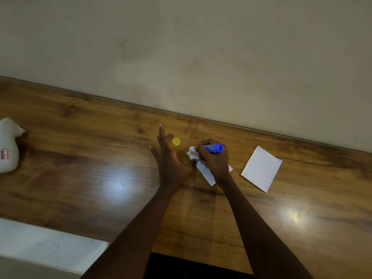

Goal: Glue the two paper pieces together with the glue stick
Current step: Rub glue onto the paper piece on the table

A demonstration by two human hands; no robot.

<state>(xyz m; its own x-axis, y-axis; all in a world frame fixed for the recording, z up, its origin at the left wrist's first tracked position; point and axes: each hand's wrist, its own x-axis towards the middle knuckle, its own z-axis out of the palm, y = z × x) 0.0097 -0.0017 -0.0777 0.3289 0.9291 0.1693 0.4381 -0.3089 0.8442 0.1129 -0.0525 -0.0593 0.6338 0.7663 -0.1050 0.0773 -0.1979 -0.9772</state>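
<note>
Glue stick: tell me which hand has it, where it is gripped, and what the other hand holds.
The right hand grips the glue stick around its blue barrel. The left hand holds nothing; its thumb presses the paper piece.

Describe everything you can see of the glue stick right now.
The glue stick is a blue plastic tube with a small yellow-green label mark, held nearly level in the right hand. Its cap is off: the yellow cap sits on the wooden table behind the left hand. The whitish glue end points left and appears pressed onto the near paper piece, whose edge the left thumb pins.
</note>
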